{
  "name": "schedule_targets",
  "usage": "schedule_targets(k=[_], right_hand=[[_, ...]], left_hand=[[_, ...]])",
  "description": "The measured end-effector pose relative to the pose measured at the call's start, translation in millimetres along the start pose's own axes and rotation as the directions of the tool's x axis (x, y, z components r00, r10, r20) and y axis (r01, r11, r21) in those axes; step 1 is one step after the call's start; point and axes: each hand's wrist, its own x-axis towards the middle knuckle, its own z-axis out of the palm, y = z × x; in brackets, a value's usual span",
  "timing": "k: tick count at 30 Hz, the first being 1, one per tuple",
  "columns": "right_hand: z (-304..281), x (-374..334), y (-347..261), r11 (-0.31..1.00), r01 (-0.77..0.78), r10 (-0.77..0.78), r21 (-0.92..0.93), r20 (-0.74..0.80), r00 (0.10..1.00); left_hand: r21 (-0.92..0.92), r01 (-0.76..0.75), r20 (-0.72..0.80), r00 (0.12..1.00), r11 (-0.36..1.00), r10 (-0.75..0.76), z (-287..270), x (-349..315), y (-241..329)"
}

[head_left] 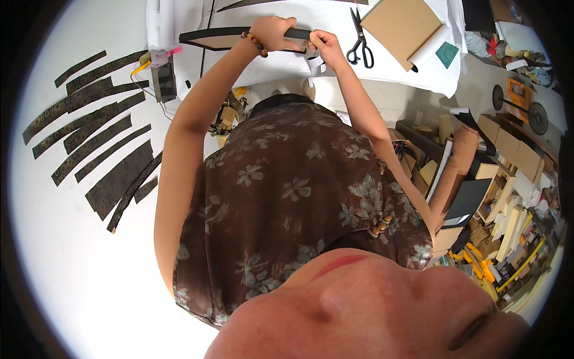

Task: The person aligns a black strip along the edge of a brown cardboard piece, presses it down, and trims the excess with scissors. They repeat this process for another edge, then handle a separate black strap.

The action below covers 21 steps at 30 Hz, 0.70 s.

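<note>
Your left hand (271, 33) grips across the panel (222, 32), whose long axis runs sideways and extends leftward from that hand, while your right hand (326, 48), nearer the right end, pinches the edge there.

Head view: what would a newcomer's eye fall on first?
Probably the dark brown, pale-flowered fabric top filling the middle. Next, the dark patterned strips spread over the white surface at left. Then, at top, the left hand and right hand on a long black-edged panel, black-handled scissors to their right.
</note>
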Motion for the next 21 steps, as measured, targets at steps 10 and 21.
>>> schedule_targets(k=[10, 21], right_hand=[[-16, -21, -127, 0.974, -0.055, 0.102, -0.218, 0.211, 0.972], [29, -25, -232, 0.843, -0.119, 0.28, -0.524, 0.239, 0.93]], left_hand=[[-0.272, -0.057, -0.211, 0.978, 0.961, -0.001, -77, -10, 20], [-0.798, -0.077, -0.316, 0.898, 0.597, -0.307, -53, -83, -4]])
